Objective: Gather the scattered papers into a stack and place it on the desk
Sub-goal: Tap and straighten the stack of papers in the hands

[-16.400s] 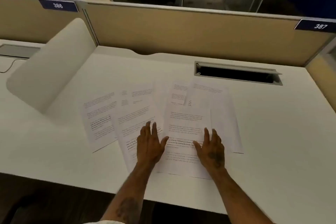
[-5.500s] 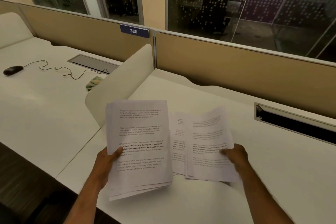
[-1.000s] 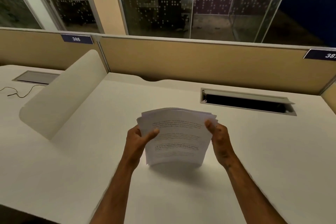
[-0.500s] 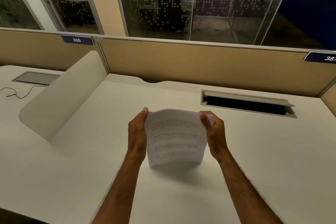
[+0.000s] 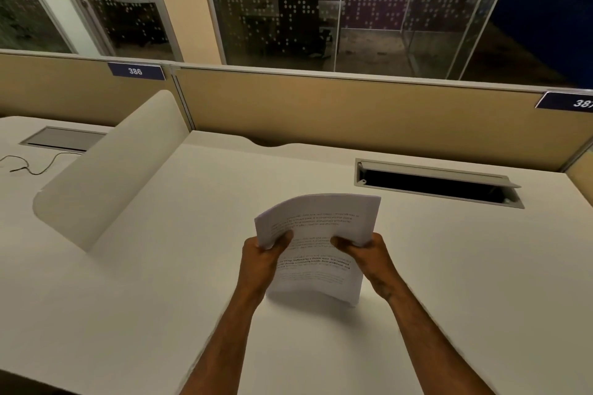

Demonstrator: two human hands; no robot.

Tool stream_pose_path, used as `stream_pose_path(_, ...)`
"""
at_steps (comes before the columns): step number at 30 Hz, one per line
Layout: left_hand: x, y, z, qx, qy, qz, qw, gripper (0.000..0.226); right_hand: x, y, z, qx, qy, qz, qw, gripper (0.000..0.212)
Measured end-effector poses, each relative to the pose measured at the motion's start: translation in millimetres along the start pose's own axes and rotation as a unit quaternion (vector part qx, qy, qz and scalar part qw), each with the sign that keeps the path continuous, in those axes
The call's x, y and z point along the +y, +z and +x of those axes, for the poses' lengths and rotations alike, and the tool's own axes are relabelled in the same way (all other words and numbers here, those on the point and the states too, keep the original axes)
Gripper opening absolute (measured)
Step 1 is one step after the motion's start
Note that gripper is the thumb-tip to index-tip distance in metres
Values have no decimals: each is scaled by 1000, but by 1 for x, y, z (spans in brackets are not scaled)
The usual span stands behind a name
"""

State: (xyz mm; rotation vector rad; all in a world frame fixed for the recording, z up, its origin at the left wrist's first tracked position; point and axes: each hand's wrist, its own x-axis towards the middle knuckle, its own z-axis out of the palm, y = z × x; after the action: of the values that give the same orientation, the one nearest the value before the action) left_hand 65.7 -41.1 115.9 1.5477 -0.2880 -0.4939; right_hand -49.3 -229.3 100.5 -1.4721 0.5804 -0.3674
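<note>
A stack of printed white papers (image 5: 316, 269) stands nearly upright in front of me, its bottom edge touching or just above the white desk (image 5: 167, 298). The top of the stack curls away from me. My left hand (image 5: 261, 261) grips the stack's left edge, thumb across the front page. On the right edge, my right hand (image 5: 365, 255) holds it the same way. No loose sheets lie on the desk.
A curved white divider (image 5: 106, 176) rises at the left of the desk. An open cable slot (image 5: 436, 184) is set into the desk at the back right. A tan partition (image 5: 337, 112) runs along the back. A cable (image 5: 35, 165) lies on the neighbouring desk.
Both hands have slid down from the stack's top corners to its middle edges. The top of the stack now bends away from me.
</note>
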Motion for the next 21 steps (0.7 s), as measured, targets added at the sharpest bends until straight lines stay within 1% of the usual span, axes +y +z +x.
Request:
stream_pose_path(2, 4, -1, 2, 10, 4, -5, 1000, 7, 2, -8, -1, -11, 5, -18, 1000, 22)
stream_pose_path(3, 7, -5, 4, 22, 4, -28, 999, 8, 3, -15, -3, -23, 10, -37, 999, 23)
stream_pose_path(5, 17, -14, 9, 58, 7, -106, 993, 16, 10, -33, -8, -45, 26, -51, 997, 37)
stream_pose_path(6, 21, -18, 10, 74, 17, -140, 987, 17, 15, -41, -12, -53, 34, -21, 998, 40)
stream_pose_path(7, 26, -21, 11, 84, 28, -169, 982, 17, 19, -45, -16, -62, 38, 35, 997, 39)
stream_pose_path(8, 29, -23, 12, 86, 38, -196, 976, 18, 22, -46, -19, -74, 37, 103, 991, 38)
stream_pose_path(10, 30, -19, 12, 83, 45, -243, 965, 27, 17, -37, -21, -99, 12, 213, 972, 46)
stream_pose_path(12, 25, -10, 9, 79, 34, -290, 953, 39, 7, -20, -17, -83, -25, 247, 965, 56)
stream_pose_path(15, 11, -7, 3, 41, 7, -346, 937, 54, -9, -8, -12, -8, -55, 225, 973, 54)
stream_pose_path(17, -1, -27, 2, 3, -1, -344, 939, 53, -15, -17, -11, 11, -64, 192, 979, 53)
stream_pose_path(18, -5, -43, 4, -3, 1, -326, 945, 51, -17, -25, -11, 11, -66, 173, 983, 52)
stream_pose_path(21, -7, -88, 22, 25, 5, -202, 979, 54, -18, -46, -9, -22, -62, 109, 992, 51)
